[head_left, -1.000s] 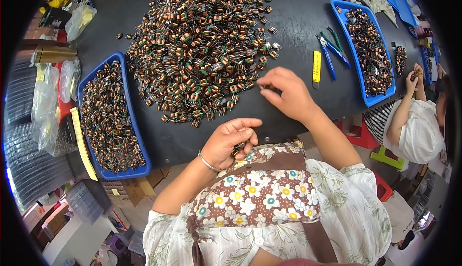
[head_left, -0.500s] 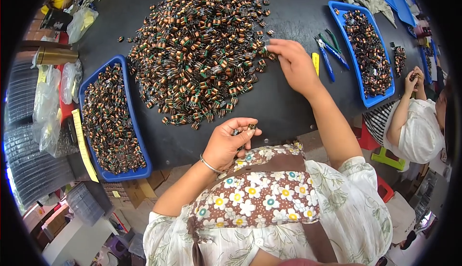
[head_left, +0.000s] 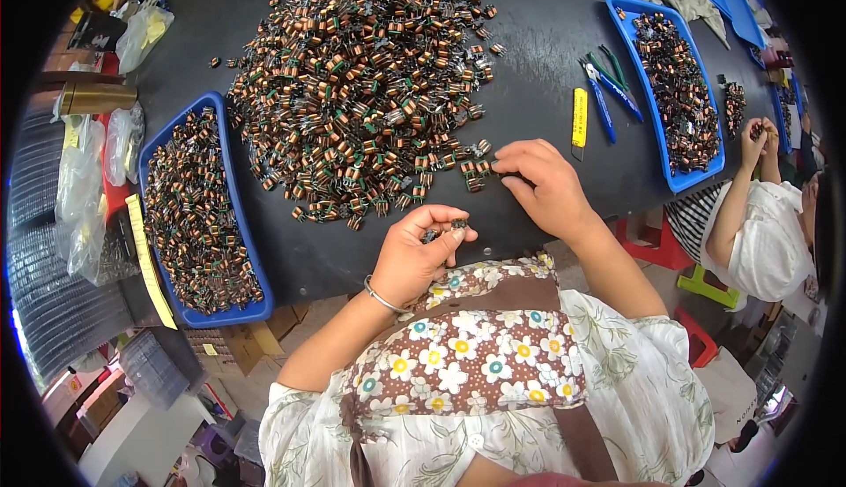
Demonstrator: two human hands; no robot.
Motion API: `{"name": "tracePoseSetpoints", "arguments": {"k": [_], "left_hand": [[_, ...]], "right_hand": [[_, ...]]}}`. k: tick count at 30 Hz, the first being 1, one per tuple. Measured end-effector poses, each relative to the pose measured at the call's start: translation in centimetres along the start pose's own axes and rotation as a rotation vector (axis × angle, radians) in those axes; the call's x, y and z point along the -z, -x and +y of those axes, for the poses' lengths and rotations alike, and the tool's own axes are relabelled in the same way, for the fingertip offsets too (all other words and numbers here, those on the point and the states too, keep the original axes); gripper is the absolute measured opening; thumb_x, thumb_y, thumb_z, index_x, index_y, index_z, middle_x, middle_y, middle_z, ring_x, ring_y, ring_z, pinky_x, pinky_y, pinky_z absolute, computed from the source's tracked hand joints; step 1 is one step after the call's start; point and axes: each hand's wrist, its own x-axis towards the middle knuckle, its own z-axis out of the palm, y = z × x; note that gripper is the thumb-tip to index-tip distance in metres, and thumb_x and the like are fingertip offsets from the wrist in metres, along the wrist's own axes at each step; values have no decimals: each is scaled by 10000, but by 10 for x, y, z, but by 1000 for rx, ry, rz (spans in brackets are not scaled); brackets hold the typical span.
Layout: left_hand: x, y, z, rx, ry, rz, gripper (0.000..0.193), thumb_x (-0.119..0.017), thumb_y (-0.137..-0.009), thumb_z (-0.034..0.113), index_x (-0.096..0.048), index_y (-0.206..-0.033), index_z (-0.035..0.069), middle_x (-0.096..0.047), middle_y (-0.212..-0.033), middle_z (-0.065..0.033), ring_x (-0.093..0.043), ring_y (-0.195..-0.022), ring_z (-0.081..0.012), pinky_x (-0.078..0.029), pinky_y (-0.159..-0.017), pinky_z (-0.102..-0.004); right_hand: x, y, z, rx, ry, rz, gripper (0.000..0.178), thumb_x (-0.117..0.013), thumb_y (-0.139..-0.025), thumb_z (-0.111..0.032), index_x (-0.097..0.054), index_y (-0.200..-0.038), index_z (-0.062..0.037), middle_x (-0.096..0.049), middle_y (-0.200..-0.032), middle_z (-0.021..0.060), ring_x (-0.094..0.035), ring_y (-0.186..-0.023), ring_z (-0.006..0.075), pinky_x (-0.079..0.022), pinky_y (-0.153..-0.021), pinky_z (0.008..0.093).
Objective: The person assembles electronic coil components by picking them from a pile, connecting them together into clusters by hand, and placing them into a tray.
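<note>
1. Yellow paper strip [head_left: 152, 262]: lies outside the left tray, long axis along it; any writing is too small to read.
2. Left blue tray [head_left: 231, 315]: at the worktop's left edge, filled with wire-wound coils.
3. Heap of copper-wound coils [head_left: 352, 90]: runs from the worktop's far edge toward the near one; axes and pins point in mixed directions.
4. Left hand [head_left: 407, 260]: over the near edge, thumb and forefinger pinching a pinned coil [head_left: 458, 223]; a dark piece shows within the curled fingers. Direction of the coil's long axis cannot be told.
5. Small coil cluster [head_left: 474, 171]: at the heap's near right corner; not there half a second ago.
6. Right hand [head_left: 548, 189]: fingers extended, thumb slightly apart, fingertips just beside the cluster. It has come from the heap's right side toward the near edge.
7. Yellow utility knife [head_left: 579, 118]: dark print, not legible; blade toward the near edge; previously part-covered by the right hand.
8. Blue-handled pliers [head_left: 603, 113]: tips toward the far edge.
9. Right blue tray [head_left: 694, 181]: along the worktop's right side, holding more coils.
</note>
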Motion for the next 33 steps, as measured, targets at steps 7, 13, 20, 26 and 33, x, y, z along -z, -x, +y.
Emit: {"name": "tracePoseSetpoints", "arguments": {"k": [7, 13, 20, 26, 33], "left_hand": [[-1, 1, -3, -8, -25, 31, 166, -565, -849, 44, -553, -1013, 32, -633, -869, -84, -485, -563, -37, -353, -423, -158], [-1, 1, -6, -41, -27, 46, 155, -566, -848, 44, -542, -1001, 38, -625, -845, -78, -481, -549, -37, -352, -424, -156], [-2, 2, -3, -66, -54, -9, 145, -571, -844, 38, -541, -985, 31, -624, -836, -49, -509, -604, -25, -416, -506, -163], [-2, 1, -4, -68, -56, 25, 133, -571, -846, 41, -522, -969, 38, -627, -818, -94, -468, -524, -37, -350, -417, -160], [1, 2, -6, -85, -63, 21, 125, -563, -849, 35, -517, -965, 36, -626, -817, -98, -464, -515, -37, -345, -412, -163]], "right_hand": [[-2, -3, -3, 64, 90, -13, 192, -627, -696, 23, -607, -880, -29, -591, -912, 97, -561, -829, 254, -465, -727, 324], [-2, 9, -21, -275, -533, -241, 131, -588, -773, 25, -608, -900, -2, -578, -903, 37, -540, -741, 72, -443, -648, 209], [-18, 17, -33, -554, -1045, -334, 100, -590, -810, 7, -587, -910, 15, -600, -829, 24, -567, -731, 73, -468, -666, 224], [-19, 0, -20, 32, 4, 18, 153, -650, -723, -12, -640, -871, -53, -571, -823, 54, -586, -734, 176, -475, -632, 285], [-14, -1, -29, 30, 100, -123, 190, -660, -666, -8, -610, -837, -74, -561, -861, 61, -567, -800, 260, -477, -666, 352]]}}
